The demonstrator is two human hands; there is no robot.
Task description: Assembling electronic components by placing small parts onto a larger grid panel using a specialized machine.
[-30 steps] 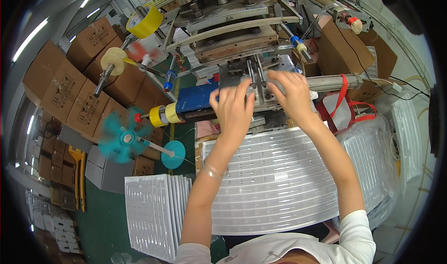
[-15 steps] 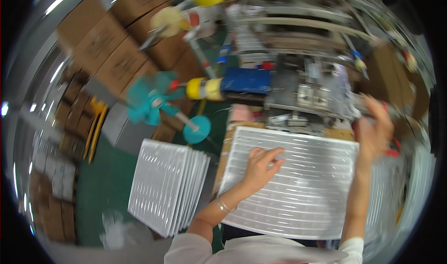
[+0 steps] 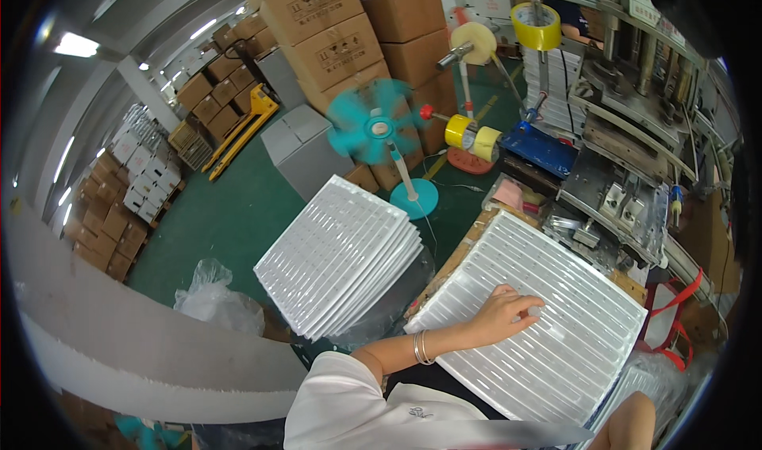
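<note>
My left hand [image 3: 506, 317] is closed in a pinch over a white ribbed tray [image 3: 587, 355]. A small, whitish, see-through piece [image 3: 534, 311] shows at its fingertips, too small to name. Bright strips run in rows across the tray, which lies slanted in front of me on a brown board [image 3: 448, 279]. At the lower right only part of my right arm [image 3: 631, 425] shows; the hand itself is out of the picture. A stack of similar white trays [image 3: 337, 248] stands to the left of my left arm.
Beyond the tray stands a metal press [image 3: 619, 200] with a blue plate [image 3: 540, 155] beside it. A turquoise fan [image 3: 379, 128] and yellow tape rolls [image 3: 459, 131] are further back. Cartons [image 3: 329, 49] rise behind. Red straps [image 3: 675, 299] hang at the right; a clear plastic bag [image 3: 218, 295] lies left.
The view has swung left, so the tray appears further right and slanted. My right hand, earlier at the tray's far right corner, has left the picture. My left hand stays over the tray.
</note>
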